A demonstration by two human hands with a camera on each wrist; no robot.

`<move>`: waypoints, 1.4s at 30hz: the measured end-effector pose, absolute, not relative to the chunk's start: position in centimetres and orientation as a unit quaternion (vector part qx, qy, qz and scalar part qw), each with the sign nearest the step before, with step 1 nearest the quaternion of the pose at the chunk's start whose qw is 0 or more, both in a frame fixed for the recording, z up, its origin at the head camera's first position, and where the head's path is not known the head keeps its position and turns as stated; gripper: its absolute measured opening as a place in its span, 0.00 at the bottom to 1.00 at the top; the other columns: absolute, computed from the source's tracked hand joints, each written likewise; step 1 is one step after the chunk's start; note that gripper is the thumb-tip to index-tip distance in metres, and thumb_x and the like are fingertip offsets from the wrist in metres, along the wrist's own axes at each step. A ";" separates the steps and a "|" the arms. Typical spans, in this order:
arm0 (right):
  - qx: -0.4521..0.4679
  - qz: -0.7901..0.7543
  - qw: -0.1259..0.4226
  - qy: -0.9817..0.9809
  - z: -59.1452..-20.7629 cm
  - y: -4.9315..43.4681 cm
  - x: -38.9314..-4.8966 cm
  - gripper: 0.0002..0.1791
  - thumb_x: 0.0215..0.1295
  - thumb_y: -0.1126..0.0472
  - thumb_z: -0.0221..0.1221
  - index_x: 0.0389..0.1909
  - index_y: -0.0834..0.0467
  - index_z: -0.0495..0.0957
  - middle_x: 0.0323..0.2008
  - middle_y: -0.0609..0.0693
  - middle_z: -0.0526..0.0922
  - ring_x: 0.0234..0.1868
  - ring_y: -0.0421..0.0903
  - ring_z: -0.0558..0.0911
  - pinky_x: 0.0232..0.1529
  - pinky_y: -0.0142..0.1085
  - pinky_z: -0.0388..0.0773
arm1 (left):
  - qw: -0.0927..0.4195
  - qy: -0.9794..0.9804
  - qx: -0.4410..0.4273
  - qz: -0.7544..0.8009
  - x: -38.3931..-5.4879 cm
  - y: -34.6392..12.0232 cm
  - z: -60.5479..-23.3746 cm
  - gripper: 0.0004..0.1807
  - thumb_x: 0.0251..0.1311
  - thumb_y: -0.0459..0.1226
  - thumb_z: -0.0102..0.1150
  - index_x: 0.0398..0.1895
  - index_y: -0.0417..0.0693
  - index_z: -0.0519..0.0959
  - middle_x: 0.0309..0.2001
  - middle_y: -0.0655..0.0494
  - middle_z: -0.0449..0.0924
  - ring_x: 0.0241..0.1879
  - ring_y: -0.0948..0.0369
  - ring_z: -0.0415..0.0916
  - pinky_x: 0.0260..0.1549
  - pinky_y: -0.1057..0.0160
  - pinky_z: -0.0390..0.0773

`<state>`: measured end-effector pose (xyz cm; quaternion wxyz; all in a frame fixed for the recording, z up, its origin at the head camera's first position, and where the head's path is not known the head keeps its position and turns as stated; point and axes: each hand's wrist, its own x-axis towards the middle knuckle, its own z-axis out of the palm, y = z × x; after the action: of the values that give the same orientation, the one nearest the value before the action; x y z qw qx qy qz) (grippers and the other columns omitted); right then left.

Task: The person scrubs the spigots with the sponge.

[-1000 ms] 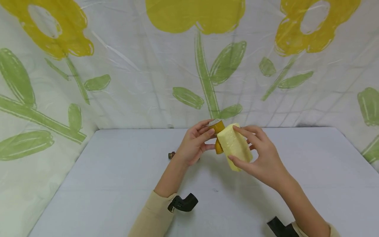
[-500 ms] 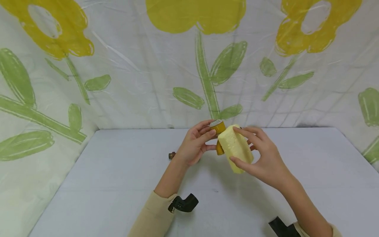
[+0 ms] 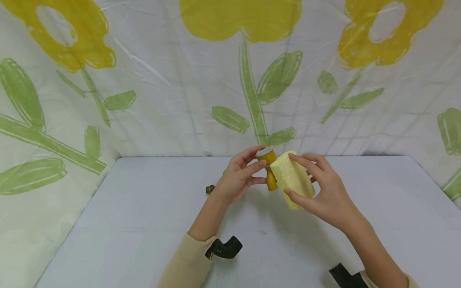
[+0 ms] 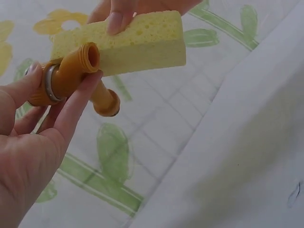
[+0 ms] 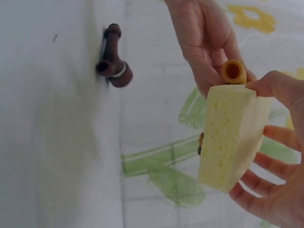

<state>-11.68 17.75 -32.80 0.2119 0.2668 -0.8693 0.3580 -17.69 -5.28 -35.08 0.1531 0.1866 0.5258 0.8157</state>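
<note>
My left hand (image 3: 235, 178) pinches an orange-yellow pipe fitting (image 4: 71, 76) between thumb and fingers, above the table. The fitting is branched and tubular, with a silvery ring round its body and a ribbed collar. Its lower tube (image 3: 271, 181) points downward in the head view. My right hand (image 3: 325, 192) grips a pale yellow block sponge (image 3: 293, 182) with small pores, thumb on the near side and fingers on the far side. The sponge lies right against the fitting and hides part of it in the right wrist view.
A dark brown fitting of similar shape (image 5: 114, 61) lies on the white table (image 3: 126, 224), mostly hidden behind my left hand in the head view. Behind the table hangs a pale sheet (image 3: 162, 112) printed with yellow flowers and green leaves.
Both hands have shifted slightly to the right with the fitting and the sponge. More of the fitting's lower tube shows beside the sponge now.
</note>
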 end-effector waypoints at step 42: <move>0.254 0.261 0.233 -0.902 -32.1 17.3 -10.6 0.42 0.43 0.63 0.82 0.66 0.57 0.81 0.56 0.60 0.75 0.42 0.52 0.75 0.32 0.39 0.78 | 0.113 0.581 0.166 0.789 -17.3 -4.7 -34.6 0.24 0.73 0.22 0.57 0.70 0.31 0.70 0.56 0.45 0.76 0.42 0.60 0.85 0.43 0.47 0.90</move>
<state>-10.63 17.26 -32.13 0.2328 0.2535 -0.9020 0.2606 -17.26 -4.74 -34.65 0.1132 0.1658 0.5808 0.7889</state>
